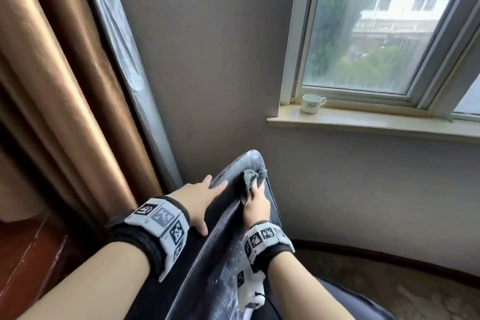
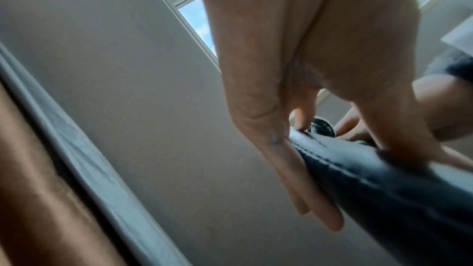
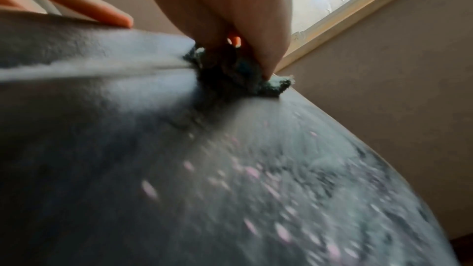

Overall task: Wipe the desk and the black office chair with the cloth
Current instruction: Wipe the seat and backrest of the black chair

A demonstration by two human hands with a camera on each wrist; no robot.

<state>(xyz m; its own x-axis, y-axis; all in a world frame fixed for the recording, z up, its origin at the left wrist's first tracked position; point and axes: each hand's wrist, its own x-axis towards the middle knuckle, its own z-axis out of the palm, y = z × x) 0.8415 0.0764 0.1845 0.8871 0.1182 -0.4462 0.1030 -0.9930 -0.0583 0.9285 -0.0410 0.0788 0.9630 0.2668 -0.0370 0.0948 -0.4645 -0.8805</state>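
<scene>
The black office chair's backrest (image 1: 228,236) rises in front of me, dusty and flecked with pale spots (image 3: 256,179). My right hand (image 1: 255,202) grips a bunched dark green-grey cloth (image 1: 250,176) and presses it on the backrest near its top edge. In the right wrist view the cloth (image 3: 230,76) sits under the fingers (image 3: 266,54) at a seam. My left hand (image 1: 200,197) holds the backrest's top edge just left of the cloth. In the left wrist view the padded edge (image 2: 384,189) passes between the fingers (image 2: 307,199) on one side and the thumb on the other.
A white cup (image 1: 311,103) stands on the window sill (image 1: 376,122) to the upper right. A brown curtain (image 1: 52,86) with a silvery lining hangs at the left. Reddish-brown wooden furniture (image 1: 26,254) sits at lower left. Carpet (image 1: 389,275) shows at lower right.
</scene>
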